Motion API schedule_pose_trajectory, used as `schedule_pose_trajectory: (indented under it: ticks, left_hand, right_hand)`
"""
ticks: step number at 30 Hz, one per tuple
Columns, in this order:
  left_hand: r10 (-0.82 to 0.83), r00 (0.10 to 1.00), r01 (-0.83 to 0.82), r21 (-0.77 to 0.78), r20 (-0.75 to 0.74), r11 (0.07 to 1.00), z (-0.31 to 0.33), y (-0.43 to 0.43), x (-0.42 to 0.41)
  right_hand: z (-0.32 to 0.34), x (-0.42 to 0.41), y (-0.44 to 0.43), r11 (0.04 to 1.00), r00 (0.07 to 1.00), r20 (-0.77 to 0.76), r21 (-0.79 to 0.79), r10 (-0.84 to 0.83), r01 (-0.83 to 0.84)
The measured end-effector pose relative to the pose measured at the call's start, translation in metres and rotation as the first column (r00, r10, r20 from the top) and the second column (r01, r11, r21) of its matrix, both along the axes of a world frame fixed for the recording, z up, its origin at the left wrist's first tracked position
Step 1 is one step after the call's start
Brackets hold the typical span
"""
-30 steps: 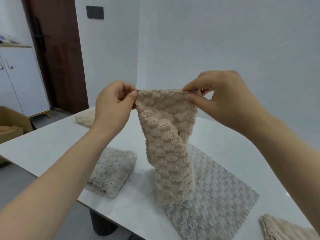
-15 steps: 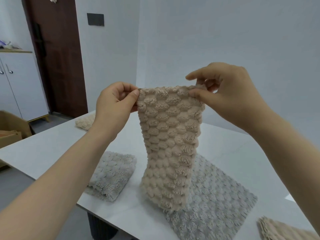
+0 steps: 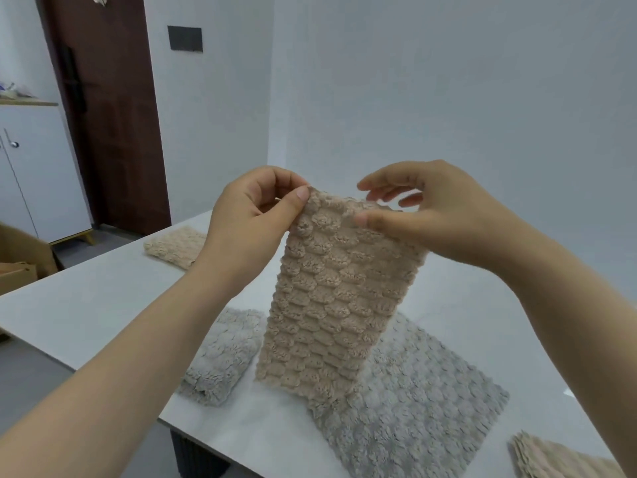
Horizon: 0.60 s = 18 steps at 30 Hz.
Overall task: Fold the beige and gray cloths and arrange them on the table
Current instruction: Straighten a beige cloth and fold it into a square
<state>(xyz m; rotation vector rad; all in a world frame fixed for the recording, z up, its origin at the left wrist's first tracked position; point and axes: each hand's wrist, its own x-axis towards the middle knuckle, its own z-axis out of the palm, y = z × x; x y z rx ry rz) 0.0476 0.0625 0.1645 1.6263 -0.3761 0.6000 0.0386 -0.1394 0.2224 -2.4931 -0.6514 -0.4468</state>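
I hold a bubbly beige cloth (image 3: 337,298) up above the white table (image 3: 86,305); it hangs down as a doubled strip. My left hand (image 3: 255,219) pinches its top left corner. My right hand (image 3: 427,215) holds the top right part with the thumb on the front, the fingers spread loosely behind. Under it an unfolded gray cloth (image 3: 413,401) lies flat. A folded gray cloth (image 3: 224,357) rests to its left near the table's front edge. A folded beige cloth (image 3: 175,244) lies at the far left. Another beige cloth (image 3: 558,458) shows at the bottom right corner.
A brown door (image 3: 110,108) and a white cabinet (image 3: 38,174) stand beyond the table on the left. Cardboard boxes (image 3: 17,267) sit on the floor by the table's left end. White walls close the back and right side.
The held beige cloth has risen and hangs straighter, its lower end lifted off the gray cloth. My right hand has shifted its grip along the top edge, fingers loosening.
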Motion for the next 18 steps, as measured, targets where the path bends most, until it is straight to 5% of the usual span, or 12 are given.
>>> schedule_pose_trajectory:
  ticks: [7, 11, 18]
  left_hand:
    - [-0.135, 0.99, 0.133, -0.037, -0.041, 0.99, -0.004, -0.011, -0.008]
    - [-0.107, 0.984, 0.106, -0.019, -0.143, 0.994, -0.029, -0.01, -0.008]
    - [-0.088, 0.993, 0.08, -0.088, -0.084, 0.993, -0.034, -0.019, -0.01]
  right_hand:
    - [-0.003, 0.001, 0.01, 0.997, 0.998, 0.036, 0.063, 0.045, -0.047]
    - [-0.004, 0.001, 0.004, 0.996, 0.999, 0.039, 0.092, 0.015, -0.019]
    - [-0.005, 0.0, 0.011, 0.99, 0.996, 0.047, 0.116, 0.069, -0.074]
